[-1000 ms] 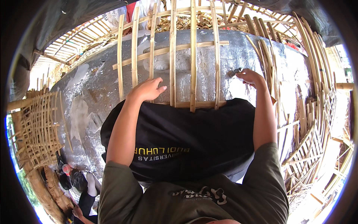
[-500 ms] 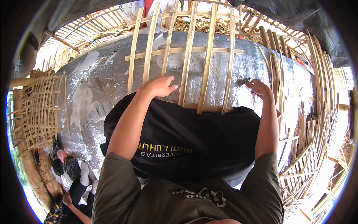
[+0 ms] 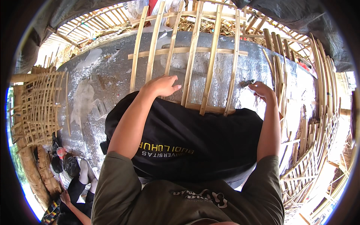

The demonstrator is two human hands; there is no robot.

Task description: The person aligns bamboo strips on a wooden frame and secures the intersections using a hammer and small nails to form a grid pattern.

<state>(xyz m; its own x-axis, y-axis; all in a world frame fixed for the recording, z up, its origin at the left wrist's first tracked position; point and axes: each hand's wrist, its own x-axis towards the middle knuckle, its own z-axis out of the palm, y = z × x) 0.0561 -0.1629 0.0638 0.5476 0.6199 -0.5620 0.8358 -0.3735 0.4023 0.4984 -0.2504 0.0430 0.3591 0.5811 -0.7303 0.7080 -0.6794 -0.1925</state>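
Silver foil table (image 3: 112,75), left hand (image 3: 162,85) flat on bamboo lattice (image 3: 195,60), right hand (image 3: 262,91) pinching small dark tool (image 3: 247,83)

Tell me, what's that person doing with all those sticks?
A person leans over a silver-covered table, working on a frame of bamboo slats. The left hand presses flat on the slats. The right hand pinches a small dark thing at the frame's right edge. A black cloth lies under both arms. More bamboo frames stand around.

daylit open shed: woven bamboo panels (image 3: 37,105) leaning at far left, stacked bamboo slats (image 3: 318,123) at right, dark tarpaulin (image 3: 300,18) overhead, straw litter (image 3: 210,26) beyond.
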